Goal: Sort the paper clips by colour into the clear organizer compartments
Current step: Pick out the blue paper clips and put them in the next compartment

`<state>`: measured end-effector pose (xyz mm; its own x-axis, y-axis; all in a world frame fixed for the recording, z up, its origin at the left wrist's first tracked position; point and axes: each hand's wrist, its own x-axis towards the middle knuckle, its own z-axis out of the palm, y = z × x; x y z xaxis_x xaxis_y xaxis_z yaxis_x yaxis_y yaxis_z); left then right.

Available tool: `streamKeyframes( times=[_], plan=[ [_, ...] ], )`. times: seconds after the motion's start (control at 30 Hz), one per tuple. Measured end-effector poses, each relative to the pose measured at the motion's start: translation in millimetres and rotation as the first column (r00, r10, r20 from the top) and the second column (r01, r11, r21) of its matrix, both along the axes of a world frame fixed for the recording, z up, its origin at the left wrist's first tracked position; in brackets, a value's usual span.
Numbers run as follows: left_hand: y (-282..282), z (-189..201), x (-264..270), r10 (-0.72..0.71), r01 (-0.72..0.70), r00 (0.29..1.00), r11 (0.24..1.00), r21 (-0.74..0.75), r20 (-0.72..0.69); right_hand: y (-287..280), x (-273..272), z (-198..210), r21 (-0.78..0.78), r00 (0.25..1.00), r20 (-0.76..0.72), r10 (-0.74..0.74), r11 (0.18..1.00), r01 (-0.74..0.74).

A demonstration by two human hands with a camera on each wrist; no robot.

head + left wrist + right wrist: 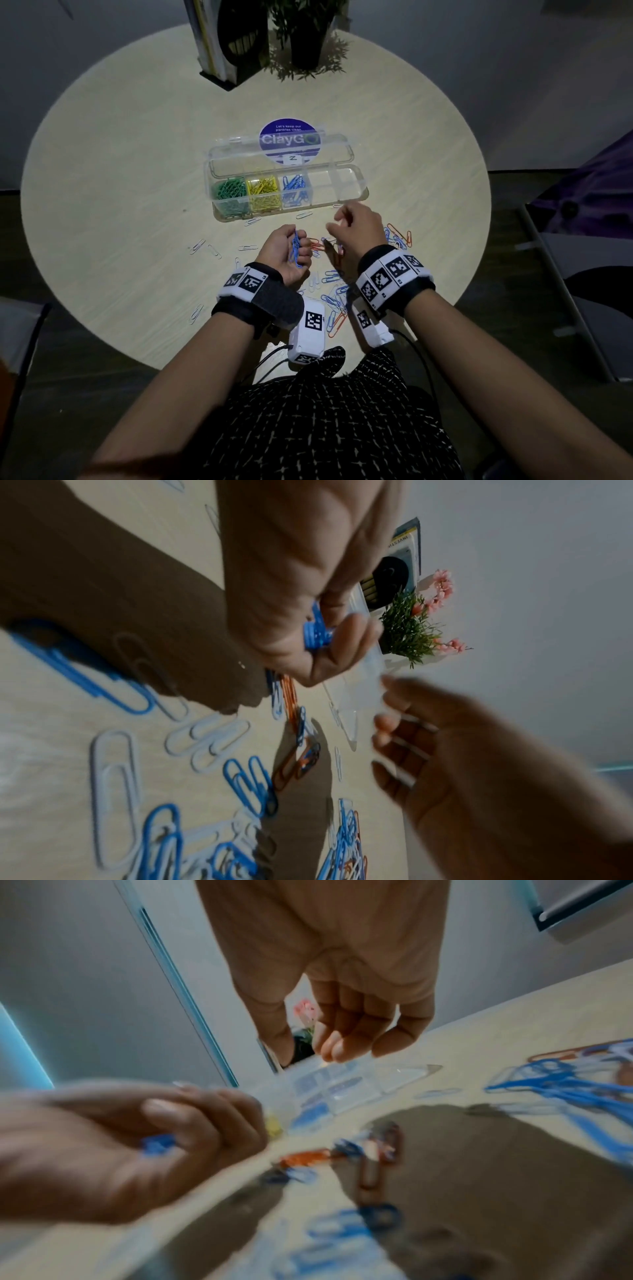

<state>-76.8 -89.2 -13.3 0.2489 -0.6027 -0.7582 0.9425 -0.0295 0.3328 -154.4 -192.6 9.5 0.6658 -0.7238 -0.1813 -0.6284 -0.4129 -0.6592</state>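
The clear organizer (356,192) lies open mid-table, holding green clips (228,192), yellow clips (263,190) and blue clips (294,186) in its three left compartments; the right compartments look bare. My left hand (289,251) hovers in front of it, palm up, fingers curled round a bunch of blue clips (295,248) (316,631) (157,1144). My right hand (352,224) (337,1031) hangs beside it above the loose pile, fingers loosely curled with nothing between them. Blue, orange and white clips (334,294) (250,780) lie scattered under both hands.
A purple round sticker (287,137) sits beneath the organizer's lid. A potted plant (306,37) and a black file holder (227,44) stand at the table's far edge. More clips (399,236) lie right of my right hand. A chair (582,291) stands to the right.
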Motion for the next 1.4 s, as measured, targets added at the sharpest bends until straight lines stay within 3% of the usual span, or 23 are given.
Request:
streamKeyframes(
  times=[0.13,0.27,0.37,0.47,0.57,0.67,0.8,0.97,1.1,1.3,1.4],
  plan=[
    [5.0,-1.5,8.1,0.039,-0.039,0.999,0.999,-0.015,-0.002,2.6,-6.5,-20.3,-0.094,0.943,-0.299,0.146,0.979,-0.181],
    [7.0,-5.0,10.0,0.120,-0.121,0.992,0.991,0.049,0.029,3.7,-6.8,-22.1,-0.105,0.915,-0.374,0.148,0.974,-0.200],
    [7.1,-5.4,8.8,0.175,-0.176,0.984,0.984,0.031,0.042,2.5,-9.7,-16.6,-0.068,0.937,-0.334,0.098,0.990,-0.128],
    [4.6,-6.6,7.6,0.203,-0.203,0.978,0.979,-0.005,0.048,7.8,-9.2,-3.3,-0.037,0.983,-0.169,0.071,0.996,-0.079],
    [1.4,-6.3,2.4,0.204,-0.203,0.979,0.978,-0.046,0.010,21.3,-2.2,15.6,0.081,0.990,0.017,0.140,0.987,-0.141],
    [1.1,-6.3,0.0,0.187,-0.187,0.982,0.981,-0.049,-0.008,24.6,6.9,22.2,0.103,0.984,0.089,0.157,0.981,-0.166],
    [10.0,-3.2,11.0,0.155,-0.156,0.987,0.988,0.016,0.033,15.0,6.9,7.3,0.003,0.988,-0.014,0.155,0.988,-0.155],
    [28.7,-4.6,19.7,0.219,-0.220,0.975,0.975,0.024,0.023,25.4,0.0,-15.0,-0.040,0.880,-0.268,0.393,0.908,-0.418],
    [38.9,-7.8,19.1,0.293,-0.294,0.956,0.952,0.079,0.027,32.5,1.5,-20.3,-0.142,0.835,-0.385,0.393,0.869,-0.474],
    [49.4,-0.3,8.9,0.402,-0.403,0.915,0.915,0.034,0.021,37.2,6.3,-13.4,-0.135,0.819,-0.438,0.372,0.873,-0.469],
    [53.1,0.1,6.0,0.385,-0.386,0.922,0.922,0.020,0.028,39.0,6.7,-9.0,-0.077,0.883,-0.340,0.325,0.926,-0.370]
  ],
)
